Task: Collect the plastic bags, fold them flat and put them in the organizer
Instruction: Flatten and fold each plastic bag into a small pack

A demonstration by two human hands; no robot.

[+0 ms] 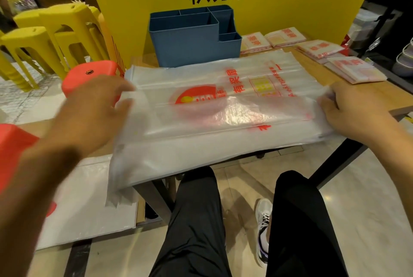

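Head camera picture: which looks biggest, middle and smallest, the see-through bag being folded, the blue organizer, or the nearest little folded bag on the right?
1. See-through bag, widest, though nearest the camera.
2. Blue organizer.
3. Little folded bag, clearly smallest.

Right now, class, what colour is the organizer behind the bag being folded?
Dark blue; the organizer shows best in the head view.

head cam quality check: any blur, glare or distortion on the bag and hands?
Head view: left hand is motion-blurred, right hand sharper; glare patch on the plastic bag near its middle, washing out some red print; wide-angle bending shows on the yellow board edges; folded bags at the far right stay readable but soft.
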